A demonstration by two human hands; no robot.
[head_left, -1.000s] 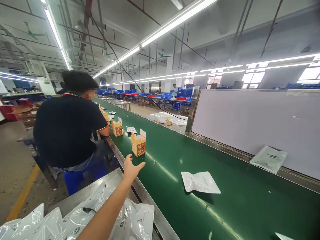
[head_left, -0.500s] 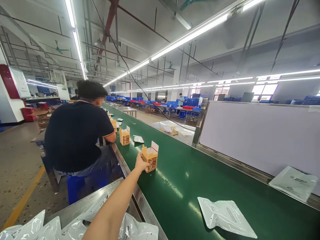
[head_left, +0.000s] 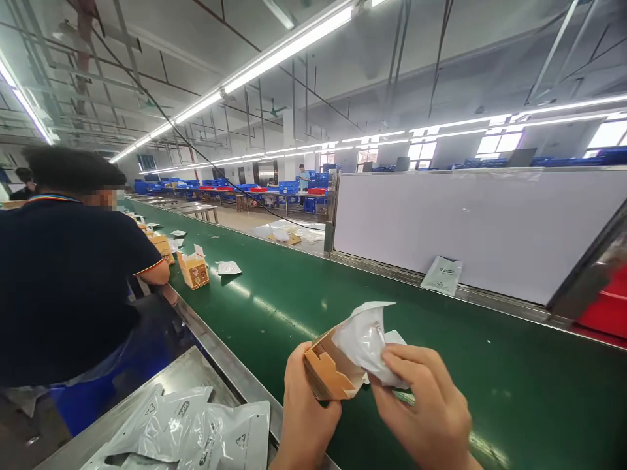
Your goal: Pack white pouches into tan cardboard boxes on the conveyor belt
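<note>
My left hand (head_left: 308,405) grips a small orange-brown cardboard box (head_left: 329,371), tilted with its open top toward the right. Pinched in my right hand (head_left: 426,398) is a shiny white plastic pouch (head_left: 365,339), held at the box's mouth; how far it reaches inside I cannot tell. Both hands are above the green conveyor belt (head_left: 274,326). Behind my right fingers, part of another white packet (head_left: 394,337) shows. Farther up the belt stands an open box (head_left: 194,269) with its flaps up, and a white pouch (head_left: 228,268) lies beside it.
Several silver-white pouches (head_left: 181,424) are piled on a metal table (head_left: 191,369) at lower left. A co-worker in a dark shirt (head_left: 63,281) sits at the belt's left edge. One pouch (head_left: 442,275) leans against the white panel (head_left: 392,215) across the belt.
My left hand has lifted the box off the belt and brought it closer, tilted. My right hand has come into view holding a pouch. The view has turned right.
</note>
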